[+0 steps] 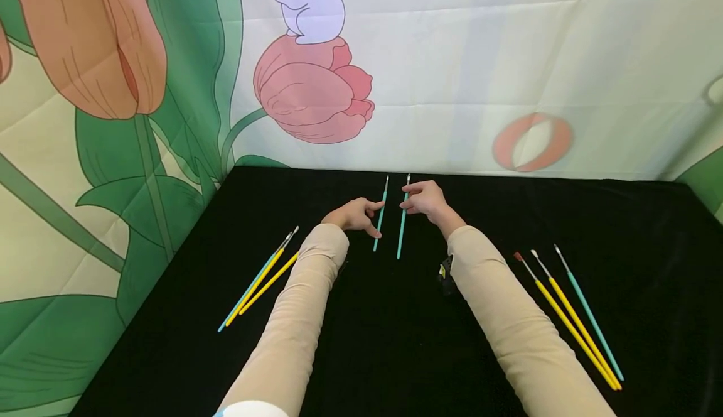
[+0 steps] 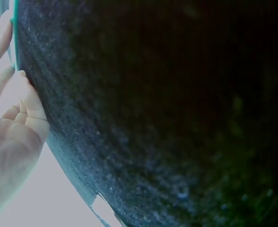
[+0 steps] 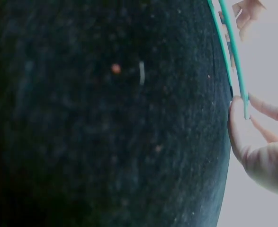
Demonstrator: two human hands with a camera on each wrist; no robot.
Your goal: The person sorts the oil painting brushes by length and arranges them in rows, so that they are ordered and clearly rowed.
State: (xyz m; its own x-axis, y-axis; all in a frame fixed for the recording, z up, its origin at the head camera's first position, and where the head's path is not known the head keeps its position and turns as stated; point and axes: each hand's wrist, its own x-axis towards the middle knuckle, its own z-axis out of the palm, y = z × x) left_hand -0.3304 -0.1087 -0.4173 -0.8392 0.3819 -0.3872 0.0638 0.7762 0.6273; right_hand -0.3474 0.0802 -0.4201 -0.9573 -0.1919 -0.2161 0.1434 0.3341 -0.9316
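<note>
Basically two teal brushes at the middle of the desk's far edge, side by side, apart, bristles pointing at that edge. Left hand: thumb and index wide apart, tips touching the left teal brush. Right hand: narrow, pinching the right teal brush. Toward the desk's left edge: a blue brush and two yellow brushes. Right half: two more yellow, plus a third teal brush.
</note>
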